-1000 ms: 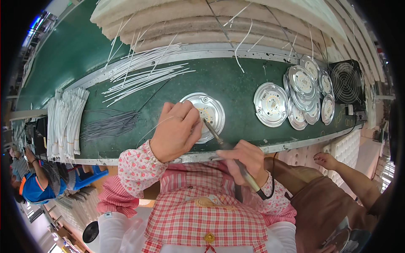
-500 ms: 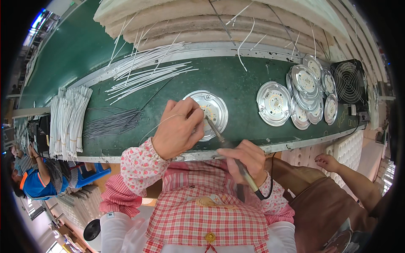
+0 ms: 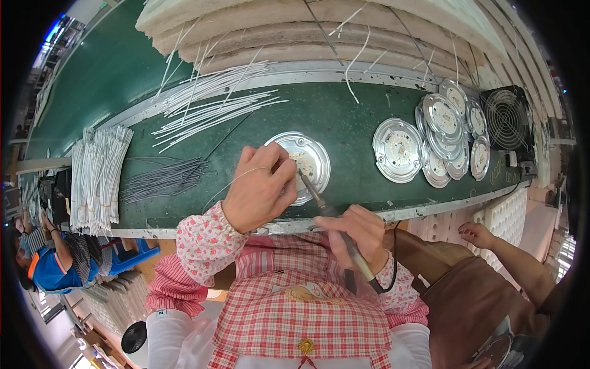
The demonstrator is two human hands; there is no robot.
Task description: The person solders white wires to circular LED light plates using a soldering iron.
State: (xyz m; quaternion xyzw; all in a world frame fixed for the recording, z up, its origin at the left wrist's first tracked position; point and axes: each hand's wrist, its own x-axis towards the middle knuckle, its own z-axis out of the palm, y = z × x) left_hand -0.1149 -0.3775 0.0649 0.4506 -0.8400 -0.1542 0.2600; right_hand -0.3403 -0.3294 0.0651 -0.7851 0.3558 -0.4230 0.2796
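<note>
My left hand is curled at the left side of a round silver plate with small yellow components, pinching a thin wire that trails across its back; the fingertips are partly hidden. My right hand grips a soldering iron with a black cord at its lower end. The iron's tip reaches the components near my left fingertips; whether it touches them is too small to tell.
Bundled white wires, loose grey wires and several more silver plates lie on the green bench, beside a black fan. Padded layers stand behind. Co-workers are at both sides.
Both hands and the iron hold almost the same position. The bench and plates appear slightly shifted in the view since one second ago.
</note>
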